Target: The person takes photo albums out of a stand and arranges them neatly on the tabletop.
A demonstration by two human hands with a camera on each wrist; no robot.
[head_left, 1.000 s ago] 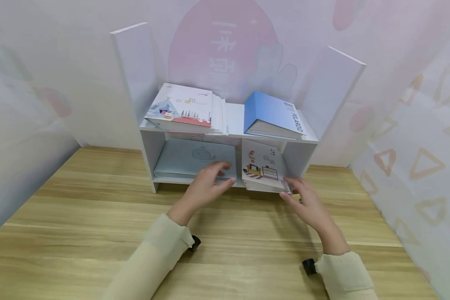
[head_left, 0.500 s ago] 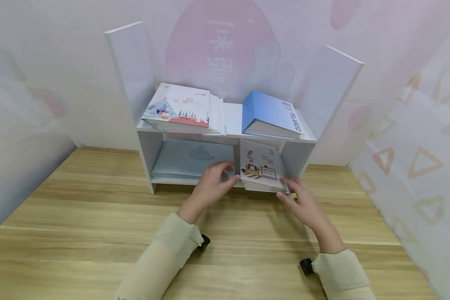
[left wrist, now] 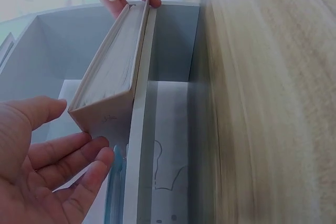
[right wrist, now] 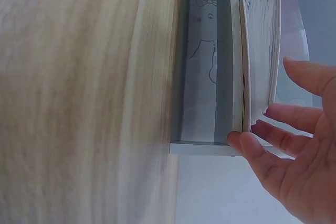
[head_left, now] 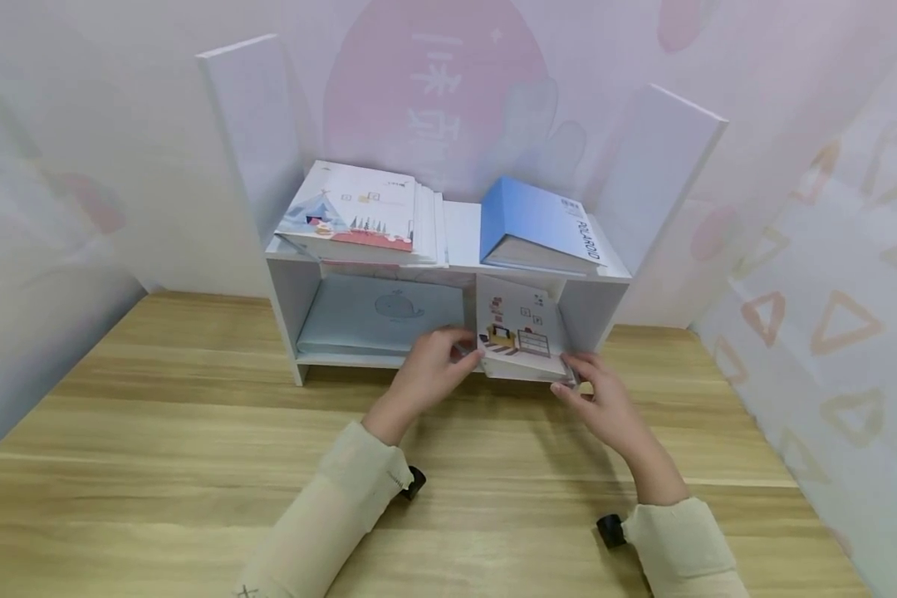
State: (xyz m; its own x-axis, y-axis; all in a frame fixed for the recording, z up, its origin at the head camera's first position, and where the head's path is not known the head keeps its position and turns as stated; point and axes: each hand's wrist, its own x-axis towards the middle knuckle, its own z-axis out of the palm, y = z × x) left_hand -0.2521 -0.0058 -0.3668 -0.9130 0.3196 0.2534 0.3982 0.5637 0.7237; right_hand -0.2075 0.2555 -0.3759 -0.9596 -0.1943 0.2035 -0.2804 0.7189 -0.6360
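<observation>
A person's left hand [head_left: 433, 370] and right hand [head_left: 609, 409], fingers relaxed and gripping nothing, flank an illustrated album [head_left: 518, 330] between them; the lower shelf [head_left: 347, 360] beneath likely bears its weight, sparing any firm hold.

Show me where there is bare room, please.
The wooden table is bare beside and between the cream sleeves; the white shelf has a narrow upper gap between white books and the blue album. Crowded below: left hand and right hand flank the white illustrated book beside the pale-blue book.
</observation>
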